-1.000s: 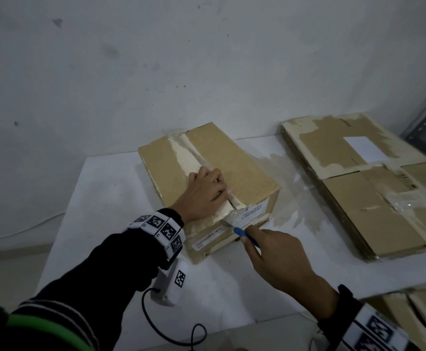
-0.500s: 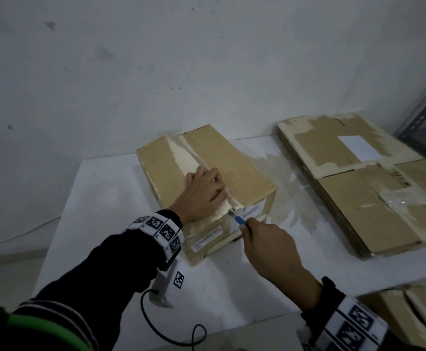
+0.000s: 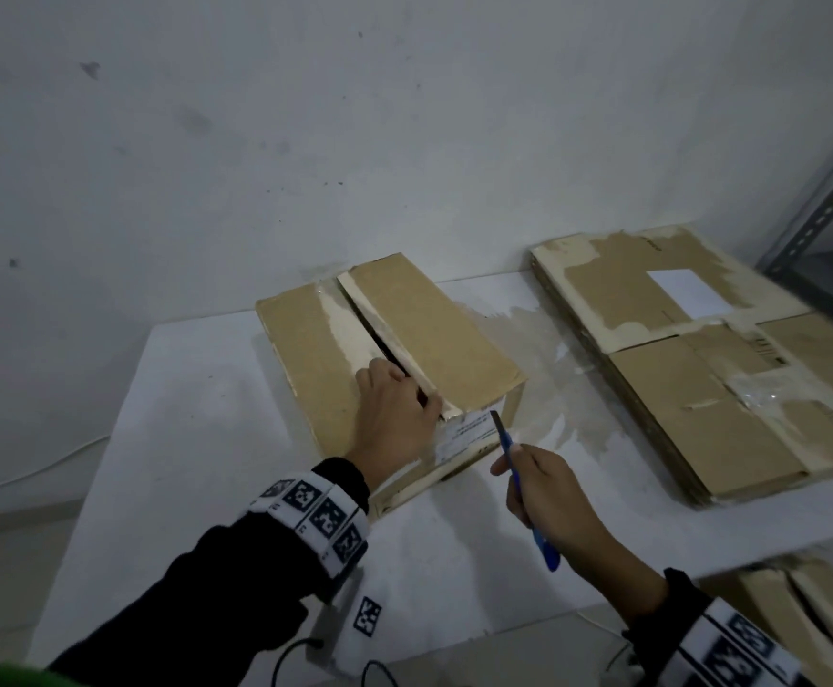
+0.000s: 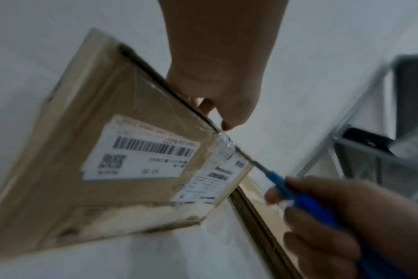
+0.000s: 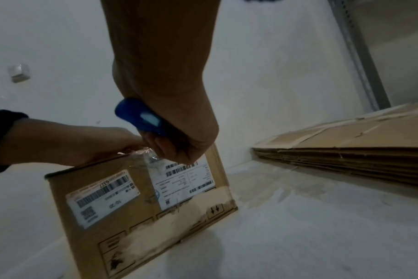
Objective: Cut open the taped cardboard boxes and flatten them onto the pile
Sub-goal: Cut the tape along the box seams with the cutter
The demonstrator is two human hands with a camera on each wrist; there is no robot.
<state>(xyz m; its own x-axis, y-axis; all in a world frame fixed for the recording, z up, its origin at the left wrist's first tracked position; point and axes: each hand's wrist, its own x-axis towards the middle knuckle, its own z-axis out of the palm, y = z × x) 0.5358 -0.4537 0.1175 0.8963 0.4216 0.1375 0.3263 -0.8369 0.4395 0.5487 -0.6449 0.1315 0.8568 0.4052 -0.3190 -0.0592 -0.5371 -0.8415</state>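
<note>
A taped cardboard box (image 3: 315,369) stands on the white table (image 3: 196,463). Its top seam gapes dark, and the right flap (image 3: 434,339) is tilted up. My left hand (image 3: 399,414) lies on the left flap near the front, with its fingertips hooked into the seam under the raised flap's edge. My right hand (image 3: 538,488) grips a blue cutter (image 3: 523,488). Its blade tip is at the box's front top edge, just above the white shipping label (image 4: 210,179). The right wrist view shows the cutter's butt (image 5: 141,117) and the labelled front face (image 5: 131,198).
A pile of flattened cardboard (image 3: 701,389) lies on the table's right side, a hand's width from the box. A grey metal shelf post (image 3: 830,200) rises at the far right. More cardboard (image 3: 810,617) sits below the table's front right edge. A wall backs the table.
The top seam has opened and the right flap has sprung up. The cutter has drawn back off the seam to the front edge. My left fingers went from resting flat to dipping into the gap.
</note>
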